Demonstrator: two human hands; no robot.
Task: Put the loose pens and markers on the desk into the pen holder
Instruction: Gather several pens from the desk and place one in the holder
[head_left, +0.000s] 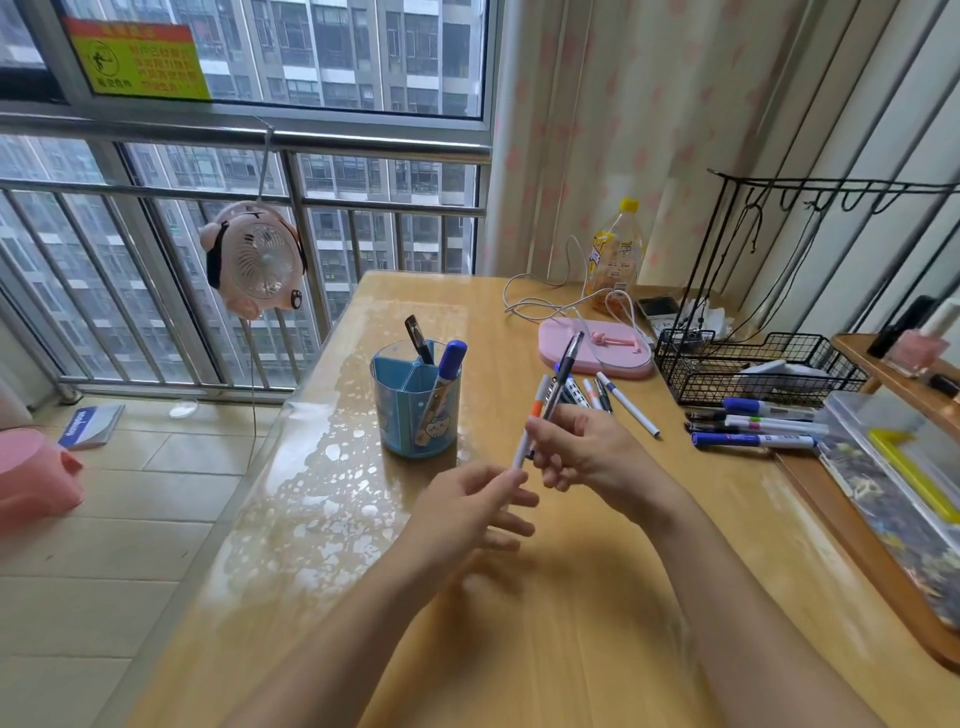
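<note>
Both hands up over the middle of the pale wooden worktop (545, 597); the right hand (587, 447) is curled around a dark blue-grey pen (563, 374), which tilts up and away from the fingers; the left hand (467, 499) pinches the lower end of a white pen with an orange band (531, 421) between thumb and fingertips, the other fingers loosely spread; the two pens cross just above the right hand's knuckles. The translucent blue divided pen holder (415, 405) stands upright towards the worktop's left edge, left of the hands and apart from them; inside it, a black pen (418, 340) leaning in a rear compartment and a fat blue-capped marker (445, 374) leaning in a front one. Beyond the right hand, a loose cluster of thin white pens (618, 397) lies flat on the worktop near a pink oval stand (597, 353); along the right edge, a row of blue-capped and black markers (753, 426) lies side by side, just in front of a black wire basket (753, 369).
</note>
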